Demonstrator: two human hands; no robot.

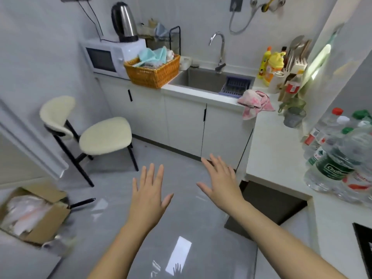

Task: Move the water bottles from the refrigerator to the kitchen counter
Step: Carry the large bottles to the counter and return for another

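Both palms are empty, fingers spread wide: the right hand point(220, 182) is nearer than the left hand point(150, 195) to the water bottles point(338, 158) standing upright on the kitchen counter point(275, 150), refrigerator unseen.

We are in a small home kitchen. A steel sink point(198, 79) with a faucet point(222, 53) sits in a white counter point(271, 150) over cabinets point(185, 121). We also note a microwave point(100, 59) with a kettle point(123, 21) on top, and soap bottles point(270, 65) by the wall.
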